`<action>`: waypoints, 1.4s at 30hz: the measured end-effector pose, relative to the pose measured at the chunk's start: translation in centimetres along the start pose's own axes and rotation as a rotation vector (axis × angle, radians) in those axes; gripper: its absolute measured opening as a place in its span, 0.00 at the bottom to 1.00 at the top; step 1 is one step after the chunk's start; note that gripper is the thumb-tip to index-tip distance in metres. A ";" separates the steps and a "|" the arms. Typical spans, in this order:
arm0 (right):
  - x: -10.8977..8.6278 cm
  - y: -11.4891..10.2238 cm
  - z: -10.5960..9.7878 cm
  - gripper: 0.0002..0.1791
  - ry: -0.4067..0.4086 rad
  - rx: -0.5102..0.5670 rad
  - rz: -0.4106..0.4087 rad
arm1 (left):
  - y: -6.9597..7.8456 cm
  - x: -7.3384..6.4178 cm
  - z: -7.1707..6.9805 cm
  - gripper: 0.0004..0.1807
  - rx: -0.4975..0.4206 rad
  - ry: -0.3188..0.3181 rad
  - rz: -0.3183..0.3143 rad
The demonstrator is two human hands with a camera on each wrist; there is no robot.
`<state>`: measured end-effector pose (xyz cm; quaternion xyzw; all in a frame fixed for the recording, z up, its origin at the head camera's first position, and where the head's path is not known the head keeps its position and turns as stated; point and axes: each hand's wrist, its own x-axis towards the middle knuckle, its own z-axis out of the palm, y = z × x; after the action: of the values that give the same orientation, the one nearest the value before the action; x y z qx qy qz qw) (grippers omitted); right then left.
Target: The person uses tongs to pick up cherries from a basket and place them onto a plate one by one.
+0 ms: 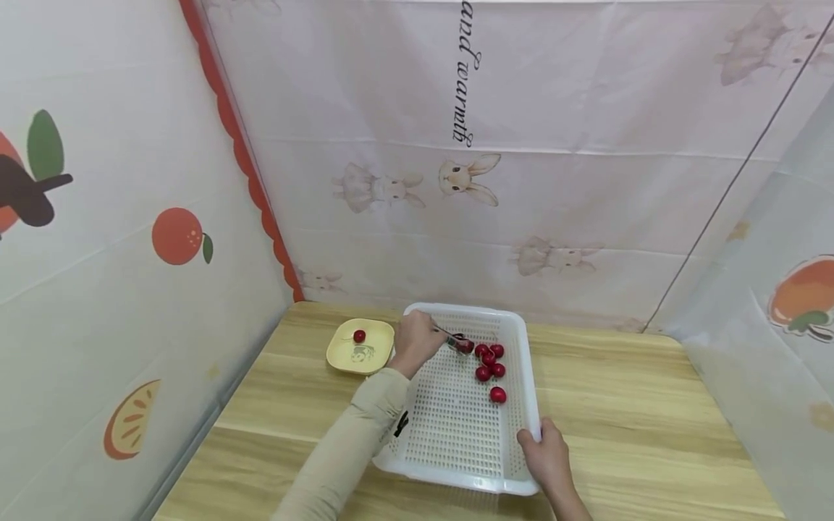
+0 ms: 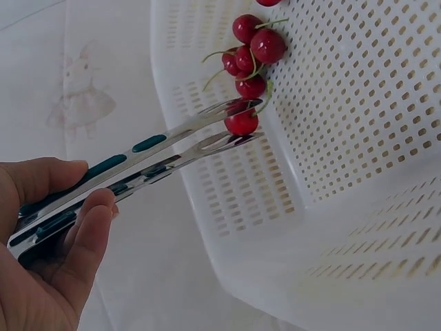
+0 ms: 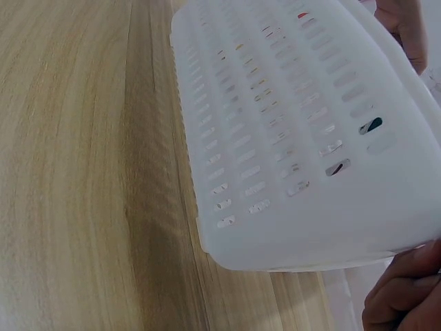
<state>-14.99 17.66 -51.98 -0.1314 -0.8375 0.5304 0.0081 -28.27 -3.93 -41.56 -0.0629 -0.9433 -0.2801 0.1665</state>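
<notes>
My left hand (image 1: 414, 341) reaches over the white perforated basket (image 1: 526, 362) and holds metal tongs (image 2: 185, 129) with teal grips, thumb on one arm and fingers on the other. Between the tong tips sits a red cherry (image 2: 242, 125) with a green stem. Several more cherries (image 1: 483, 374) lie beside it toward the basket's right side, most in a cluster and one (image 1: 498, 395) apart. My right hand (image 1: 546, 454) grips the basket's rim at the near right corner; in the right wrist view its curled fingers (image 3: 396, 293) show at the rim.
Left of the basket stands a small yellow dish (image 1: 339, 356) holding one cherry (image 1: 359, 336). Both rest on a wood-grain table (image 1: 625, 405). Printed cloth walls (image 1: 417, 260) enclose the table at the back and both sides.
</notes>
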 end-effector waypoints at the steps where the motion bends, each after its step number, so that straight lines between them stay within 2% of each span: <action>1: -0.1 0.0 0.0 0.17 0.002 -0.001 -0.003 | 0.0 -0.1 -0.1 0.23 -0.006 -0.005 0.005; 9: 0.0 0.3 0.1 0.19 -0.005 -0.001 -0.003 | -0.7 -1.7 -1.7 0.18 -0.113 -0.014 -0.015; 14: -0.1 0.3 0.0 0.18 0.000 -0.010 0.004 | -1.4 -2.5 -2.3 0.05 -0.137 0.020 -0.007; 22: -0.1 0.0 0.0 0.18 -0.010 -0.010 0.018 | -2.5 -3.0 -3.1 0.06 -0.197 0.061 -0.014; 32: -0.1 -0.1 0.0 0.17 -0.001 -0.013 0.008 | -3.6 -3.7 -4.6 0.06 -0.237 0.116 0.032; 35: -0.1 -0.2 0.0 0.17 0.002 -0.008 0.012 | -4.0 -3.8 -5.0 0.06 -0.224 0.147 0.043; 42: 0.1 -0.3 0.0 0.20 -0.025 -0.019 0.040 | -4.9 -4.5 -5.8 0.08 -0.221 0.154 0.003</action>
<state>-15.12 17.54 -51.71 -0.1415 -0.8397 0.5241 -0.0142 -23.51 -11.31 -41.07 -0.0605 -0.8911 -0.3859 0.2310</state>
